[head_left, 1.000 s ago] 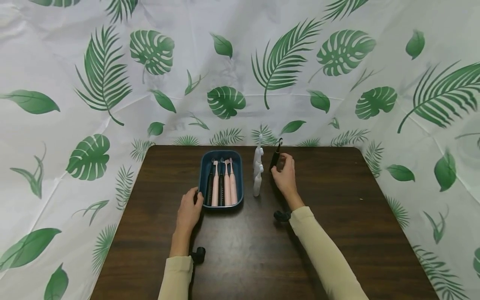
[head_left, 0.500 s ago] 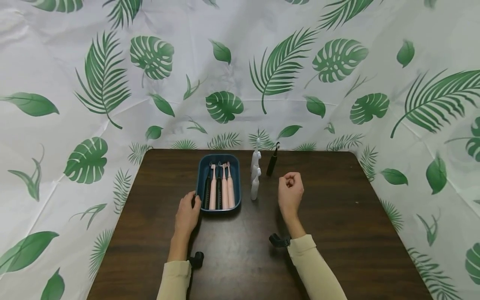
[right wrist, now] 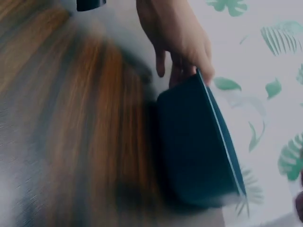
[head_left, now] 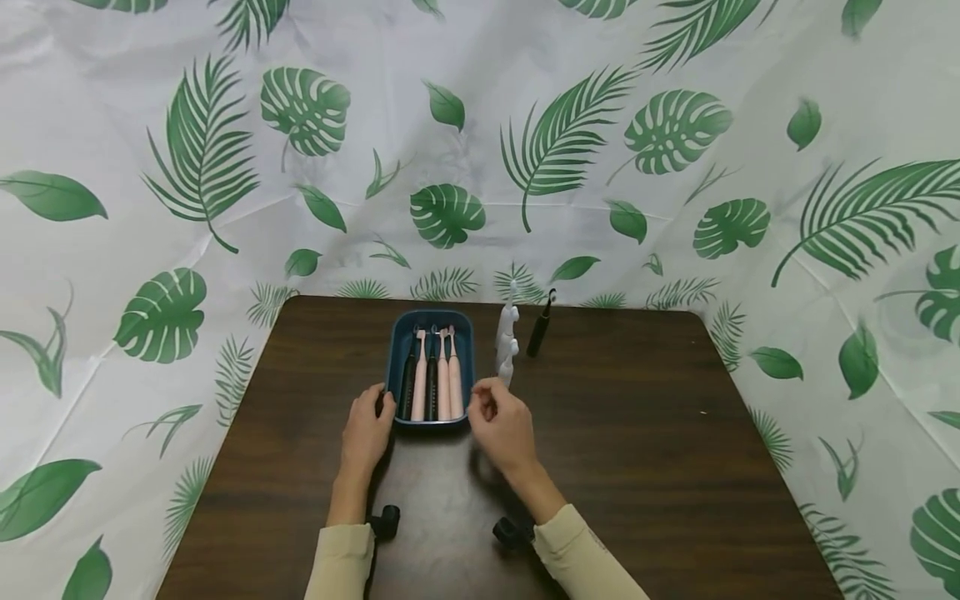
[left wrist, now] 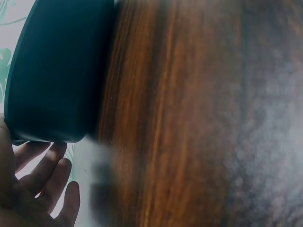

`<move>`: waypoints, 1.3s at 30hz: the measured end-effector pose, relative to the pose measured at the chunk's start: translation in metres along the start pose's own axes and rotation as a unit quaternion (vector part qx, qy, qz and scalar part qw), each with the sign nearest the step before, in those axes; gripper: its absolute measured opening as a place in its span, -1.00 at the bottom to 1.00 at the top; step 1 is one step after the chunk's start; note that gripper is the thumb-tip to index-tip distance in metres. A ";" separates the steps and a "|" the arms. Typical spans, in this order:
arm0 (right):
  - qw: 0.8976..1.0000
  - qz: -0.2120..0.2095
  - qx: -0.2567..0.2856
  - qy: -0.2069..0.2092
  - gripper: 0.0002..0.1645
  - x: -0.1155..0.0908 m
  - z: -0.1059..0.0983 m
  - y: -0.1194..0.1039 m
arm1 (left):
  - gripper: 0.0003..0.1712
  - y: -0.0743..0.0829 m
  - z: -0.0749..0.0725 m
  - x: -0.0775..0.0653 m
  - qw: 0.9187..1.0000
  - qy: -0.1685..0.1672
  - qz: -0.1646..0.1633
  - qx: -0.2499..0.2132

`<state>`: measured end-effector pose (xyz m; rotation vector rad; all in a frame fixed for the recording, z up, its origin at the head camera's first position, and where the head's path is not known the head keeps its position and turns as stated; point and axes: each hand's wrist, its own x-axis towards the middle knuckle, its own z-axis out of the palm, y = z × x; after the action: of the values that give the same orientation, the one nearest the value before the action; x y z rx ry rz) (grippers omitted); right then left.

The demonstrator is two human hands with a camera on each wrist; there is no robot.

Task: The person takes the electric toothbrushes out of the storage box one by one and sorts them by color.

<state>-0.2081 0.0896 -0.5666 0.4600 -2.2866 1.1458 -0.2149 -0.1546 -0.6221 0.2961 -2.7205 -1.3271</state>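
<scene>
- Your blue tray [right wrist: 189, 142] sits flat on the worktop [head_left: 652, 467], towards its far edge and between your 2 hands.
- Its long axis runs away from you. The 3 pink toothbrushes [head_left: 418, 387] and 2 black toothbrushes [head_left: 408, 387] inside lie along that same line, side by side, with their heads at the far end.
- Your left hand [head_left: 367, 429] is the nearer — it already grips the tray at the near part of the left wall, with the thumb side at the rim and the other fingers bent against the outside.
- Your right hand [head_left: 504, 427] is at the opposite side, just beside the near right corner; the tray lies to the left of those fingers.
- Your right fingers are bent in towards the thumb with a small gap showing; the right wrist view is blurred and catches little of them, so you cannot tell whether they pinch the rim or stop short of it.
- In my judgement, the relation to mind is that right-hand gap: the 2 hands face each other across the tray's short side — left in contact, right uncertain.
- Beyond your right hand, a row of white toothbrushes [head_left: 503, 329] stands upright near the tray's right wall, and a black toothbrush [head_left: 537, 333] stands farther right, apart from your fingers.
</scene>
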 end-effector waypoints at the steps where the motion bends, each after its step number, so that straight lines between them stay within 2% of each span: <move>1: 0.999 0.003 -0.023 -0.025 -0.88 0.003 0.005 -0.003 | -0.41 0.001 0.000 0.001 1.000 -0.001 0.002 0.000; 3: 0.994 0.019 -0.069 -0.080 -0.85 0.010 0.015 -0.009 | -0.41 0.001 -0.001 0.002 1.000 -0.003 0.004 0.000; 5: 0.984 0.043 -0.107 -0.136 -0.77 0.018 0.025 -0.015 | -0.41 0.002 -0.001 0.002 1.000 -0.003 0.002 -0.001; 10: 0.944 0.115 -0.188 -0.247 -0.58 0.038 0.055 -0.023 | -0.43 -0.001 0.000 0.003 1.000 -0.001 0.006 -0.002; 16: 0.903 0.143 -0.262 -0.308 -0.43 0.052 0.085 -0.018 | -0.46 -0.006 -0.001 0.001 1.000 0.008 0.010 -0.005; 20: 0.884 0.172 -0.287 -0.327 -0.33 0.054 0.092 -0.014 | -0.45 -0.006 0.001 0.002 1.000 0.002 0.012 -0.007; 22: 0.881 0.175 -0.293 -0.328 -0.29 0.054 0.094 -0.012 | -0.45 -0.005 0.001 0.003 1.000 0.001 0.015 -0.012; 31: 0.887 0.166 -0.314 -0.295 -0.32 0.054 0.106 -0.010 | -0.46 -0.002 -0.002 0.005 1.000 -0.003 0.017 -0.014; 39: 0.902 0.161 -0.306 -0.257 -0.39 0.051 0.112 -0.004 | -0.48 -0.004 0.000 0.006 1.000 0.001 0.013 -0.012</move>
<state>-0.2818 -0.0064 -0.5890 0.1383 -3.0983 0.3846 -0.2199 -0.1581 -0.6254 0.2590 -2.6942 -1.3520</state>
